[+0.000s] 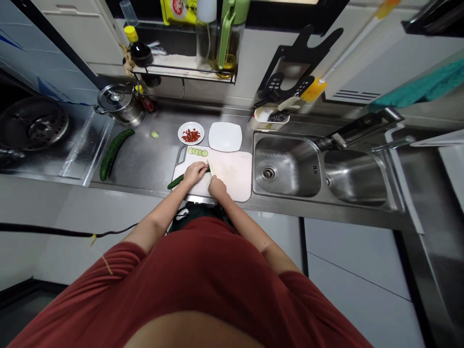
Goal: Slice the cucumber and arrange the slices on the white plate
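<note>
On a white cutting board (235, 176) lies a dark green cucumber (175, 181), its far end sticking out left past my wrist. My left hand (195, 173) is closed over the cucumber's right part, fingers bent close to the cut end. My right hand (217, 187) grips the handle of a knife (211, 167), whose blade stands right beside the left fingertips at the cucumber's end. A short row of thin cucumber slices (197, 152) overlaps along the board's upper left edge. The handle is hidden inside my right fist.
Behind the board stand a plate of chopped red pieces (191, 133) and a bare white plate (225, 137). Another cucumber (115, 153) and a cut-off end (154, 135) lie left, near a lidded pot (118, 104). A double sink (290, 166) adjoins the board's right side.
</note>
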### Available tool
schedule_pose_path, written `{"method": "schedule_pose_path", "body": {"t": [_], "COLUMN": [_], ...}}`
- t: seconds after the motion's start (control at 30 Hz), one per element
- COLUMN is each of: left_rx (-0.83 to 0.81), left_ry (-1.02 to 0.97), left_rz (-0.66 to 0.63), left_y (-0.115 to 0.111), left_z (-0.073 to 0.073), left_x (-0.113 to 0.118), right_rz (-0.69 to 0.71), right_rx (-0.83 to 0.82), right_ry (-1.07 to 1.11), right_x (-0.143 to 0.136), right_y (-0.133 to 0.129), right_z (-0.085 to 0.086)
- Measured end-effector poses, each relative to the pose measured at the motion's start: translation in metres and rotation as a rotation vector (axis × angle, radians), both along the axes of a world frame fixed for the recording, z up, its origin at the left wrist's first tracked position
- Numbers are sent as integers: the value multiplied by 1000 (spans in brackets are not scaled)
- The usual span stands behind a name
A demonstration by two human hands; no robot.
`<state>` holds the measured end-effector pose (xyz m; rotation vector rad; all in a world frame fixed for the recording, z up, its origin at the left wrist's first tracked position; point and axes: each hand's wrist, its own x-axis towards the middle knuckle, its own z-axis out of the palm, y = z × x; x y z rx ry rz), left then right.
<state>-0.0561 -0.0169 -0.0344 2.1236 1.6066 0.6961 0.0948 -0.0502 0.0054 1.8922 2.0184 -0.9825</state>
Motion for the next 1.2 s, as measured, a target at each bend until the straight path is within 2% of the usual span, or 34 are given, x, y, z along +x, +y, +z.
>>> {"method": "schedule_pose_path", "body": {"t": [0.47, 0.83, 1.2], "left_rx": [-22, -37, -55], "left_ry": [5, -9, -8], "left_rz": [16, 14, 27], "left_y": [-2, 0, 0], "left_z": [0, 4, 2], "left_x": [1, 1, 2], "right_rz": [-5, -7, 0], "right_rx": [32, 30, 51], "right_ry": [2, -14, -8], "right_x": [-2, 5, -1], "right_y": [6, -9, 7], "right_z": [2, -1, 0]}}
